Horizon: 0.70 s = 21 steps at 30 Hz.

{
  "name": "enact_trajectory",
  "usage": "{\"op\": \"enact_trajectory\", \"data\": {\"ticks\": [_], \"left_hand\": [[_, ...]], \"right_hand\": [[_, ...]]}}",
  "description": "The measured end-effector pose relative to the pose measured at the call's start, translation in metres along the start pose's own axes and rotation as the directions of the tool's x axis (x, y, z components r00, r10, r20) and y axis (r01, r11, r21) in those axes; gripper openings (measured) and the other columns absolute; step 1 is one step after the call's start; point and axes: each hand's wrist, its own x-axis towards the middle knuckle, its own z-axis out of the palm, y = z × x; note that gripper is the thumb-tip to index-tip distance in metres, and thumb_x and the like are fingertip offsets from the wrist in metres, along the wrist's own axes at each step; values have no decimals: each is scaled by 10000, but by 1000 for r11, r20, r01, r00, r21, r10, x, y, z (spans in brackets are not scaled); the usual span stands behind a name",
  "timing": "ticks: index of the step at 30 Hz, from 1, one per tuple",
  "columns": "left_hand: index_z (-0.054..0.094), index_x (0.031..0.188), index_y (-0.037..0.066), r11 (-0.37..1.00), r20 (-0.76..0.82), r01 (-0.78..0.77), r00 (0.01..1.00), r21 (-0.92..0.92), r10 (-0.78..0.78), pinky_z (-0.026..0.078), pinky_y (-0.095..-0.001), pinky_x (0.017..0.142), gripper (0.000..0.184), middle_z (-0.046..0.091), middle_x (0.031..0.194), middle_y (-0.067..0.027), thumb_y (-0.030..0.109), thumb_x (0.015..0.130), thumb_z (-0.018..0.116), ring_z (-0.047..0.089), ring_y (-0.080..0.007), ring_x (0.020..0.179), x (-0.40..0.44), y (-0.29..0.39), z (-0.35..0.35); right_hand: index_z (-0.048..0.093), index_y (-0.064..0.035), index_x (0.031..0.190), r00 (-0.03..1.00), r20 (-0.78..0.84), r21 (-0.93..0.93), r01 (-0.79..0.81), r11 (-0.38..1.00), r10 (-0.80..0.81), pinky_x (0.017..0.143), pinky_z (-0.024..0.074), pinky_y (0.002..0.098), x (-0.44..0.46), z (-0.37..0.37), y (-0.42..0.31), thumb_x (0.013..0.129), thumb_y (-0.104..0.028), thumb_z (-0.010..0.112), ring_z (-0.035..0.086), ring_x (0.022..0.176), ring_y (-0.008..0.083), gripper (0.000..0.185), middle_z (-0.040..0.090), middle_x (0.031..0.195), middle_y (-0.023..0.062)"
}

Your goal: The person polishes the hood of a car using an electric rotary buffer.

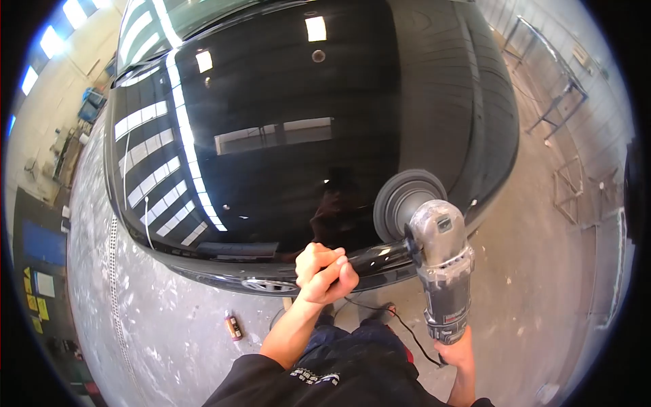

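Observation:
A worn grey and black car polisher [444,271] stands at the right front of a glossy black car hood [291,163]. Its round dark pad [388,203] lies against the paint near the front edge. My right hand [458,349] is closed around the polisher's rear grip, with the fingers partly hidden under the body. My left hand [325,273] is wrapped around the dark side handle [381,254] that sticks out left from the polisher's head. Below my left hand, the car's front badge [269,285] shows in part.
A black power cord [407,329] hangs by my legs. A small bottle [233,325] is on the grey floor to the left. Metal stands [553,88] line the right wall. Bright lamps and windows reflect in the hood.

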Motion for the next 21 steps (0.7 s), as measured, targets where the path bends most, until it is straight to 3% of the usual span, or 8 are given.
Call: {"op": "enact_trajectory", "data": {"ticks": [3,4,6,7,8,13,18,21], "left_hand": [[573,867,40,988,-141,-110,982,110,125,430,-304,473,135,642,772,-126,-57,790,627,556,-192,552,8,-56,-54],[537,855,27,988,-149,-69,985,138,90,411,-310,486,60,628,758,-164,-28,874,552,495,-190,563,0,-54,-72],[519,843,46,979,-151,30,989,201,0,421,-313,524,71,599,773,-148,4,891,551,483,-188,602,-20,-46,-114],[512,834,49,970,-167,74,985,230,-35,420,-325,530,71,590,764,-146,26,897,535,486,-197,619,-29,-41,-135],[511,817,46,953,-200,163,973,255,-113,426,-346,553,77,588,763,-140,33,893,515,494,-208,637,-38,-30,-158],[477,764,42,912,-359,201,931,357,-65,417,-369,575,137,545,720,-121,2,891,512,479,-222,638,-53,-57,-257],[438,757,14,869,-461,293,883,399,-86,393,-379,652,234,498,732,-110,60,976,503,471,-232,698,-45,-83,-315],[403,728,17,845,-449,304,889,439,-86,367,-365,647,283,468,731,-99,69,977,526,451,-211,708,-24,-91,-313]], "right_hand": [[715,2,970,997,-22,63,75,995,-74,834,543,325,31,65,-55,661,-25,708,703,901,157,310,745,951,88],[715,2,970,998,-22,49,57,997,-56,834,543,325,26,73,-42,661,-25,708,703,901,157,310,745,951,88],[597,13,1207,993,0,-41,119,992,-120,882,542,365,10,85,0,683,-133,812,726,979,236,585,751,968,150],[513,16,1261,994,47,-172,110,979,-103,882,548,400,-3,89,-30,686,-179,829,724,1000,336,684,738,978,205],[513,16,1261,997,54,-174,67,982,-59,882,548,400,-18,93,-53,686,-179,829,724,1000,336,684,738,978,205],[471,39,1285,956,282,-465,63,883,81,859,554,475,-18,156,-118,723,-274,793,677,968,469,720,700,967,288],[413,95,1271,896,443,-476,239,846,-3,773,555,521,-6,195,-144,745,-319,760,674,853,491,755,675,858,326],[397,169,1211,843,533,-411,338,847,-78,699,569,514,-4,193,-154,785,-237,677,685,736,478,651,667,749,310]]}}
